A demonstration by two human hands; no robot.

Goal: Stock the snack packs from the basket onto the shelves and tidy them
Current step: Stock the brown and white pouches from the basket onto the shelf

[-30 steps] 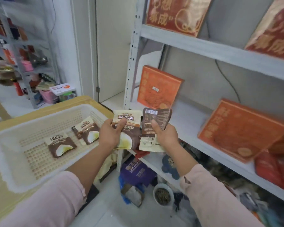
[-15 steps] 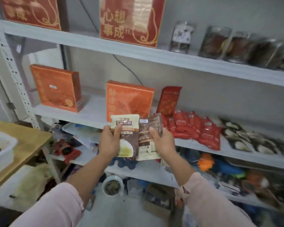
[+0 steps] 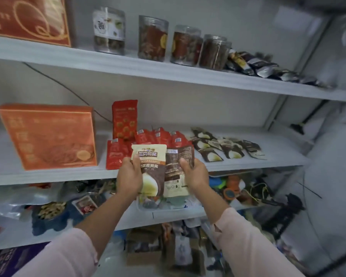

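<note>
Status: both hands were up in front of the middle shelf (image 3: 278,154), one snack pack in each.
- Grip, left: the left hand (image 3: 129,176) held the cream-and-brown pack (image 3: 151,156) by its left edge, thumb across the front, printed face toward the camera.
- Grip, right: the right hand (image 3: 196,174) held the second pack (image 3: 176,168) by its right edge, with the back label and barcode showing.
- The two packs overlapped slightly in the middle. They were held upright near the shelf's front edge and were not yet on it.

Done, judging by the shelf:
- A group of matching brown-and-white packs (image 3: 224,148) already lay flat on the right part of the middle shelf. They were fanned in loose overlapping rows, not squared up.
- The red packs (image 3: 160,136) sat just left of that group, directly behind the held pair. An orange box (image 3: 50,136) stood at the left end.
- The top shelf (image 3: 168,70) carried clear jars (image 3: 152,39) and a line of dark pouches (image 3: 256,64) to the right.

Left to do, my read:
- Carry the held pair right to the matching group and set them down.
- Flip the right-hand one face up.
- Straighten the whole group.

The basket was out of view, so I couldn't tell how many packs remained in it. I'd call it mid-task: stocking was partly done and that group wasn't tidied.
</note>
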